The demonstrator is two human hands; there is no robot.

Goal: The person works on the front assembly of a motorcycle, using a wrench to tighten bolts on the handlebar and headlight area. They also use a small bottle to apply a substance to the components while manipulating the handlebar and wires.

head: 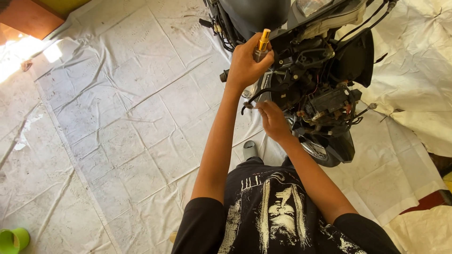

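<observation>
A partly stripped black scooter (325, 89) stands in front of me, its front panels off and wiring exposed. My left hand (246, 66) is raised and wrapped around a gold-topped fork tube (263, 41) at the scooter's left side. Lower down, my right hand (273, 120) is closed on a small metal part (248, 106) beside a black hose, close to the wiring and the front wheel (325, 153). My arms and black printed shirt fill the bottom of the view.
A creased white tarp (117, 108) covers the floor. A green cup (13, 240) sits at the bottom left. Red floor tiles (28, 19) show at the top left. More crumpled tarp (419, 75) lies to the right of the scooter.
</observation>
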